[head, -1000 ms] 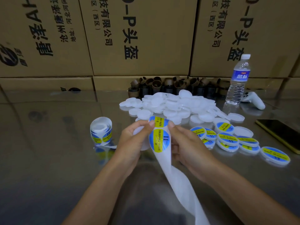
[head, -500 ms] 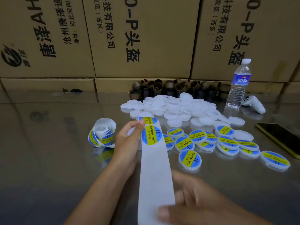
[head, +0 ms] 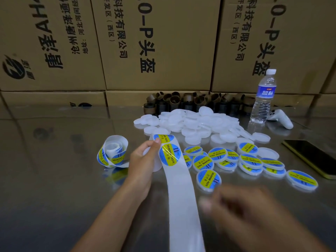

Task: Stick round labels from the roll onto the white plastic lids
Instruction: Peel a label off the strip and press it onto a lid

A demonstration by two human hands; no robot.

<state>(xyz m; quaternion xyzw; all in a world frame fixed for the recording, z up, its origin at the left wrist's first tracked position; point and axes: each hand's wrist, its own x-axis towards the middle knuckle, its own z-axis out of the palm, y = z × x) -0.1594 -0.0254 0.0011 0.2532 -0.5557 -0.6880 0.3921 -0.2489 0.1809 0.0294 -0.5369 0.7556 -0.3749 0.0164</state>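
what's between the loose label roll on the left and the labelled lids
Head view: the left hand, pinching the backing strip with round labels.

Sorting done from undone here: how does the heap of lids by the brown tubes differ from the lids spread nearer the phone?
The far heap is bare white; the near lids almost all carry blue-and-yellow labels. The far heap is piled several deep; the near lids lie in a loose spread, only partly overlapping. Both are round, shallow white plastic lids on the shiny table.
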